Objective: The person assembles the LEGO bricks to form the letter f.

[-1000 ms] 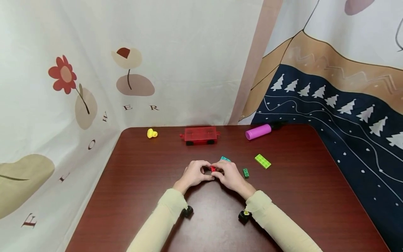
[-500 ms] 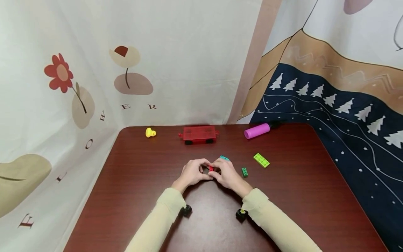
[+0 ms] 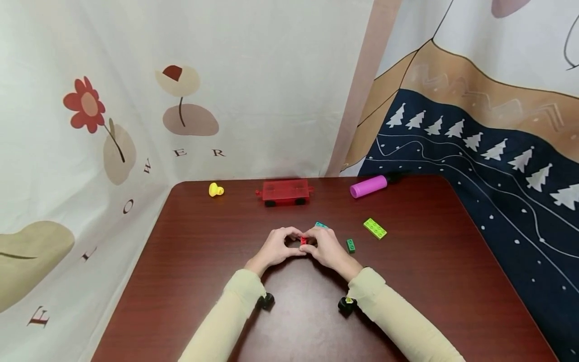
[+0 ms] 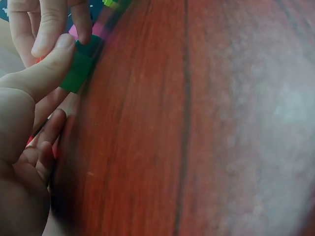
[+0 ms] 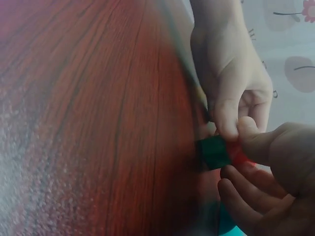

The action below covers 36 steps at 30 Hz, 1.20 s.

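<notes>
Just in front of the translucent red plastic wagon [image 3: 285, 191] | small red plastic brick [image 3: 303, 241], touching dark green block [image 5: 214, 152], between fingertips | left hand [image 3: 277, 246], right hand [image 3: 329, 247] together, pinching the pair

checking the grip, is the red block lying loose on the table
No, the right hand pinches the red block between thumb and fingers.

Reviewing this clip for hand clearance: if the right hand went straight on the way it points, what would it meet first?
Most likely the left hand, just ahead of the right hand at the red brick. Whether their fingertips already touch is unclear.
</notes>
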Each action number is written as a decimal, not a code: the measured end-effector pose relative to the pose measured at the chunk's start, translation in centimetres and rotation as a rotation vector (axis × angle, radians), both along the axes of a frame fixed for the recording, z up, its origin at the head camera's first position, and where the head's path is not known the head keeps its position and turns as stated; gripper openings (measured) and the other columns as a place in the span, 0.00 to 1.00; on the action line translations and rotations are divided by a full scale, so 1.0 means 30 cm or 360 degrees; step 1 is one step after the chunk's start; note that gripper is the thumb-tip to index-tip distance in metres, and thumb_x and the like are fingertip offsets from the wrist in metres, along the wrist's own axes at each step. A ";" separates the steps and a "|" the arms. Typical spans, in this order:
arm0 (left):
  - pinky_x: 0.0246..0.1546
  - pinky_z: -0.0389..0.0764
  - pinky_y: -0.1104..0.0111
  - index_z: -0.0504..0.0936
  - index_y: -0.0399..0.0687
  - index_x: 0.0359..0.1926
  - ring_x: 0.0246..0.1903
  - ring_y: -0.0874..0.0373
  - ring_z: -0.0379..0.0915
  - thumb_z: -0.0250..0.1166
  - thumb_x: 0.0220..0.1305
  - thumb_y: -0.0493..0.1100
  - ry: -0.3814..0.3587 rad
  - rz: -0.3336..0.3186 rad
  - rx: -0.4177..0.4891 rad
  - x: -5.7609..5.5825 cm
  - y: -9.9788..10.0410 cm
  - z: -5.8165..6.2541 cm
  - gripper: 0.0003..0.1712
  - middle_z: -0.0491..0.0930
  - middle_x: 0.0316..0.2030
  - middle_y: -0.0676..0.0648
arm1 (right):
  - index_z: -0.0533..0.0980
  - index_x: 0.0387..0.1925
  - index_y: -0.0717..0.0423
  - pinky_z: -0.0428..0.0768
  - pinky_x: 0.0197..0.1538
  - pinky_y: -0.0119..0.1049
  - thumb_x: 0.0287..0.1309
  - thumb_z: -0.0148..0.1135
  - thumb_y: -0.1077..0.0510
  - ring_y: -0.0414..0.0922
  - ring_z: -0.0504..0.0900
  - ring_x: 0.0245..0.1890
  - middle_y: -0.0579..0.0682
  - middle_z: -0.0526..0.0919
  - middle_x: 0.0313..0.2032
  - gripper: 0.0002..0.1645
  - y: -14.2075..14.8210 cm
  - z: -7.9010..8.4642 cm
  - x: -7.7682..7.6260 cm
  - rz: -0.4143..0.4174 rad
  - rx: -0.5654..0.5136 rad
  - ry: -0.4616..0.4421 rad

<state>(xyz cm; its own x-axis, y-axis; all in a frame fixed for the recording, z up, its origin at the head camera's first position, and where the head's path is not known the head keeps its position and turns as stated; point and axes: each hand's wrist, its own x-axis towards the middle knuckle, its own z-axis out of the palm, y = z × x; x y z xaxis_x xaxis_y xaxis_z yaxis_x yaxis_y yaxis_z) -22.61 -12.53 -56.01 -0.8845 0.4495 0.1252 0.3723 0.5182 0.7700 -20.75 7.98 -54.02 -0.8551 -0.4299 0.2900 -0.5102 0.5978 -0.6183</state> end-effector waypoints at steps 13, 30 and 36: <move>0.51 0.81 0.63 0.87 0.53 0.50 0.46 0.58 0.82 0.83 0.56 0.46 -0.0022 -0.0018 0.0090 0.001 0.003 -0.018 0.21 0.87 0.44 0.54 | 0.84 0.52 0.60 0.86 0.45 0.40 0.62 0.77 0.55 0.46 0.88 0.41 0.54 0.87 0.44 0.20 0.047 0.053 0.001 -0.0007 0.0016 -0.0063; 0.49 0.80 0.65 0.89 0.60 0.46 0.43 0.61 0.78 0.84 0.54 0.50 -0.0009 0.0044 0.0066 0.004 -0.001 -0.022 0.19 0.85 0.39 0.58 | 0.84 0.54 0.61 0.84 0.52 0.54 0.64 0.75 0.57 0.55 0.85 0.48 0.59 0.86 0.51 0.20 0.323 0.095 -0.041 -0.0324 0.0063 0.0004; 0.48 0.79 0.65 0.89 0.60 0.46 0.43 0.62 0.78 0.84 0.54 0.49 -0.0041 0.0064 0.0087 0.011 -0.001 -0.021 0.19 0.85 0.39 0.59 | 0.80 0.59 0.65 0.74 0.64 0.62 0.66 0.72 0.57 0.64 0.79 0.58 0.67 0.82 0.57 0.24 0.439 0.072 -0.048 -0.0538 0.0173 -0.0104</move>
